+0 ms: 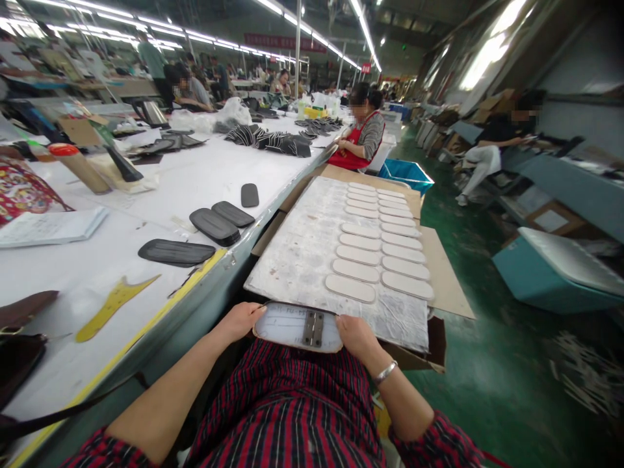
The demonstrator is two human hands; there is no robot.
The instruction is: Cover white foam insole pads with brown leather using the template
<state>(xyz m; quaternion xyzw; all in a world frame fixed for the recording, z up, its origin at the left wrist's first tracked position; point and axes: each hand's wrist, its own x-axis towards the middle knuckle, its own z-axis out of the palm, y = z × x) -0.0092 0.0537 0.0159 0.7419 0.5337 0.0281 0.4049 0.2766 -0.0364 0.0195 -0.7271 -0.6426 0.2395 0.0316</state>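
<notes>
An oval template [287, 325] with a metal hinge and handwriting on its pale face is held over my lap. My left hand [246, 320] grips its left end, and my right hand [355, 335] grips its right end, the fingers partly hidden under it. Just beyond it lies a whitish board [292, 260] bearing two columns of pale oval pieces [358, 253]. Dark oval pieces [214, 225] lie on the white table [166, 201] to the left, some of them stacked.
A yellow template [114, 305] lies near the table's left edge, with an orange-capped bottle [80, 168] farther back. A person in a red apron [358, 140] sits beyond the board. A blue bin [407, 174] and teal box [560, 270] stand to the right.
</notes>
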